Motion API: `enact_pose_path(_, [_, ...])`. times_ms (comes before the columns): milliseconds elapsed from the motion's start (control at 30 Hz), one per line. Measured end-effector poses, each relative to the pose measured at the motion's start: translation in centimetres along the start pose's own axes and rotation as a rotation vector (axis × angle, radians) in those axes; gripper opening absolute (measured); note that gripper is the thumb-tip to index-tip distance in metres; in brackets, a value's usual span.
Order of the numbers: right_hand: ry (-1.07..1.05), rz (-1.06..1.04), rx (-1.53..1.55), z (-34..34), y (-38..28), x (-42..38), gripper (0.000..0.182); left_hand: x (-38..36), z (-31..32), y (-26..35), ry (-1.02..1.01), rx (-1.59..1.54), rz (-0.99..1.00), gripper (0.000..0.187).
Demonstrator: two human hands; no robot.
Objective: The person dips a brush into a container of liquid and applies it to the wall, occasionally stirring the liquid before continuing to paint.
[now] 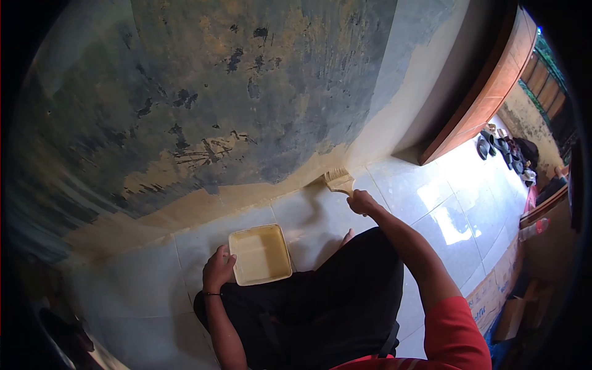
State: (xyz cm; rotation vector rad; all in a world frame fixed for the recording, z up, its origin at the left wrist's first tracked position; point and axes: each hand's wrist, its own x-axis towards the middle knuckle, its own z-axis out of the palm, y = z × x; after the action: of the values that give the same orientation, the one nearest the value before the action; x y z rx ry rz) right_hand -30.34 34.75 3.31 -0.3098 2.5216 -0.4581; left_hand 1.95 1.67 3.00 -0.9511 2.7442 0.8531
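Note:
My right hand [362, 203] is closed round the handle of a wide paintbrush [339, 180]. The brush's pale bristles are at the foot of the wall, close to where it meets the floor. At the left edge of a square cream tray [261, 254], my left hand [219, 269] grips the rim with its thumb toward the inside. Cream-coloured paint coats the inside of the tray. In front of me the wall [246, 92] is grey and patchy, with dark marks and a cream band along its bottom.
Pale tiles [228, 216] cover the floor round my crossed legs. A wooden door [475, 98] stands open at the upper right, with several shoes [509, 151] beyond it. Flattened cardboard [487, 299] lies at the right.

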Motion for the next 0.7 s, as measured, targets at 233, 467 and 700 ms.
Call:
enact_pose_path(233, [-0.085, -0.016, -0.087, 0.3, -0.5, 0.5, 0.041, 0.0, -0.2, 0.3, -0.007, -0.001, -0.003, 0.051])
enact_pose_path(467, [-0.084, 0.017, -0.045, 0.4, -0.4, 0.7, 0.042, 0.1, -0.1, 0.5, -0.021, 0.010, -0.012, 0.052])
enact_pose_path(700, [-0.079, -0.003, -0.017, 0.8, -0.1, 1.2, 0.045, 0.1, -0.1, 0.4, -0.031, 0.003, -0.011, 0.053])
